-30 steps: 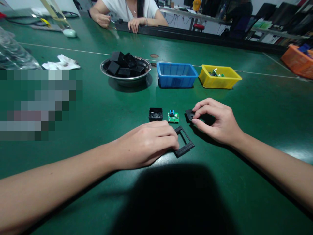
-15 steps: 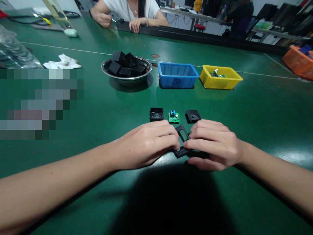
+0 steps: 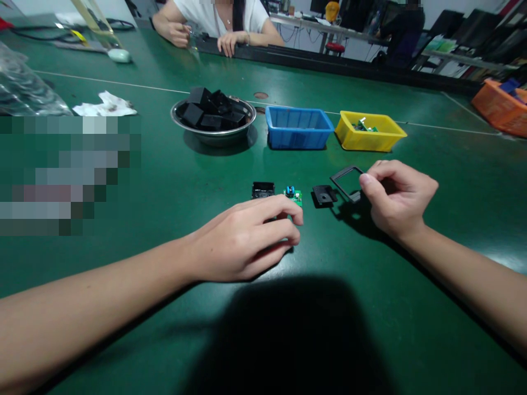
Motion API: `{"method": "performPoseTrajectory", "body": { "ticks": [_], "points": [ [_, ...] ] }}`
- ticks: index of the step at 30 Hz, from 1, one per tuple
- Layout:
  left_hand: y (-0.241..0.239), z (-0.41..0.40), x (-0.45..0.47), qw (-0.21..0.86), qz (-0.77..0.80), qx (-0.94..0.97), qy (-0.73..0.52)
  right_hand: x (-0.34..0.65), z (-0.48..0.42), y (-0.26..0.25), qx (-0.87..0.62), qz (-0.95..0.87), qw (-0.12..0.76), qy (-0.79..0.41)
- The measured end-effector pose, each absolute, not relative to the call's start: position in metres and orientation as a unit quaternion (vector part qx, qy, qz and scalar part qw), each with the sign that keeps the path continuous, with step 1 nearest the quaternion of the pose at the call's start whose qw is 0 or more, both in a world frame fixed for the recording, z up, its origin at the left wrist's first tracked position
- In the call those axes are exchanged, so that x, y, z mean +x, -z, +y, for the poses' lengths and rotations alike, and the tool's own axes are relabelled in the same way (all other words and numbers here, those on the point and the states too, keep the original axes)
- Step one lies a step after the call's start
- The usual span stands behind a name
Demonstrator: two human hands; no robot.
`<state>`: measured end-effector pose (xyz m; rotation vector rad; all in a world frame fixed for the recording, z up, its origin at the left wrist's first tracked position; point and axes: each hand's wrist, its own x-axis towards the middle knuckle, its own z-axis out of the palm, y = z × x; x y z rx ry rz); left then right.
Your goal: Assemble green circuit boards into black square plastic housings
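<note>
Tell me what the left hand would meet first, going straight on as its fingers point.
Probably the black square piece lying ahead of the left hand. Depth is unclear and the line runs near the piece's edge, so it could pass toward the right hand and its black frame.

Circuit board [image 3: 298, 196] left of cover [image 3: 323, 195]

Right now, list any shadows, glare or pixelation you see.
Head view: a broad dark shadow covers the near middle of the green table; head view: the right hand, holding the black frame, casts another; head view: pale glare near the right edge, pixelated blocks masking part of the left.
</note>
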<state>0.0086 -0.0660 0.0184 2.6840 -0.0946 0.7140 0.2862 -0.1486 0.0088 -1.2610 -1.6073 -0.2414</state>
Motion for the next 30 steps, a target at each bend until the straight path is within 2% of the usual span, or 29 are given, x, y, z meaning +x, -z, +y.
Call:
{"method": "performPoseTrajectory", "body": {
  "ticks": [5, 10, 23, 30],
  "points": [
    [-0.014, -0.062, 0.009, 0.19, -0.048, 0.953, -0.233, 0.298, -0.142, -0.011, -0.54, -0.699, 0.445, 0.147],
    [-0.012, -0.062, 0.01, 0.201, -0.041, 0.954, -0.219, 0.303, -0.137, -0.01, -0.566, -0.708, 0.404, 0.123],
    [-0.018, -0.065, 0.01, 0.193, -0.017, 0.961, -0.197, 0.299, -0.138, -0.012, -0.545, -0.73, 0.399, 0.102],
    [-0.013, -0.062, 0.011, 0.209, -0.027, 0.955, -0.209, 0.299, -0.132, -0.003, -0.598, -0.753, 0.267, 0.064]
  ]
}}
